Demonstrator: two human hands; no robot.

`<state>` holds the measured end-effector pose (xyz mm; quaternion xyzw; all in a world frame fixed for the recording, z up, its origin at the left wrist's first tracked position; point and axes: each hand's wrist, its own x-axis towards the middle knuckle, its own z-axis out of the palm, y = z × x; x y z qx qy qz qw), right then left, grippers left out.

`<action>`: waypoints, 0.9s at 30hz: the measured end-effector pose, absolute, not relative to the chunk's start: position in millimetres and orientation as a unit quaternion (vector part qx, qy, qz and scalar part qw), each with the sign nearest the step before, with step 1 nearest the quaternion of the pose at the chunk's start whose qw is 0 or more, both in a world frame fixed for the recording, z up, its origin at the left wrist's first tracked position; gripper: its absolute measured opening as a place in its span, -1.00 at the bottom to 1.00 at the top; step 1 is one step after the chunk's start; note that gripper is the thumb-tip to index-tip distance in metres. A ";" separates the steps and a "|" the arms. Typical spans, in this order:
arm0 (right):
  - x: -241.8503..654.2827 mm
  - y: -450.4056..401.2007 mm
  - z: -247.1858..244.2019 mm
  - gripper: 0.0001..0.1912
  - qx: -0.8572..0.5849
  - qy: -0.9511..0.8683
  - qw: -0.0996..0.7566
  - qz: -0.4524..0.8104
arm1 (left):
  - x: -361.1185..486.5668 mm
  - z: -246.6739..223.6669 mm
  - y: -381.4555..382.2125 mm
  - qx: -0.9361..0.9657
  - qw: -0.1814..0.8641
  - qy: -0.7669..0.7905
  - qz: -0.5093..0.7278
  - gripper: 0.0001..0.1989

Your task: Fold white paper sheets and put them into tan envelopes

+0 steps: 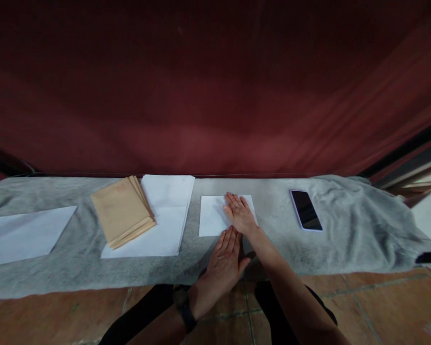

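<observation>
A small white sheet of paper (211, 215) lies flat on the grey cloth in front of me. My right hand (240, 213) rests flat on its right half, fingers stretched out and pointing away from me. Just below, my left hand (225, 256) lies palm down, its fingertips at the paper's near edge and close to the heel of my right hand. Neither hand grips anything. The paper's right part is partly hidden under my right hand.
Left of the small sheet is a stack of white paper (168, 230), with several brown envelopes (122, 208) on it. Another white sheet (25, 235) lies farther left. A phone (306, 211) is on the right of the grey cloth (359, 230). A red wall (215, 120) rises behind.
</observation>
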<state>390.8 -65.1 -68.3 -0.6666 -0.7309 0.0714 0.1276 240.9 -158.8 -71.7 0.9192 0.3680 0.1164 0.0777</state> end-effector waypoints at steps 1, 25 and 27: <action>390.0 -64.7 -68.4 -0.39 -0.669 -0.728 0.129 0.069 | 240.4 -71.5 -160.2 0.920 0.078 0.366 0.115 -0.30; 399.2 -99.5 -69.1 -0.32 -0.570 -0.795 0.177 0.107 | 233.5 -67.3 -151.3 0.911 -0.031 0.387 0.140 -0.18; 402.5 -106.3 -70.1 -0.34 -0.560 -0.806 0.162 0.103 | 232.7 -66.9 -152.8 0.918 -0.022 0.372 0.133 -0.16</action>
